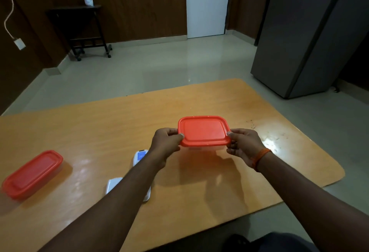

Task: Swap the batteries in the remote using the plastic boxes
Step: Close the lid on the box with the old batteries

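No brand, label or legible writing can be made out on any item. A rectangular plastic box [203, 131] with rounded corners and a smooth orange-red lid is held above the table [99, 124], gripped at its left edge by the left hand [166, 142] and at its right edge by the right hand [244, 145], thumbs pressed on the lid rim. An orange band [261, 157] is worn on the right wrist. A second box [32, 173], longer and narrower, with a matching lid over a clear base, is seen lying near the left edge of the table, well apart from the hands. The white remote [140, 157], with a pale blue screen, is found on the table beneath the left forearm, largely hidden by it; a white flat piece [113, 184] lies just nearer, also partly covered. The table is of glossy orange-brown wood grain with rounded corners; its far and right parts are bare, with dark specks near the right side. Beyond it, open pale tiled floor is seen up to a white door [207, 6].
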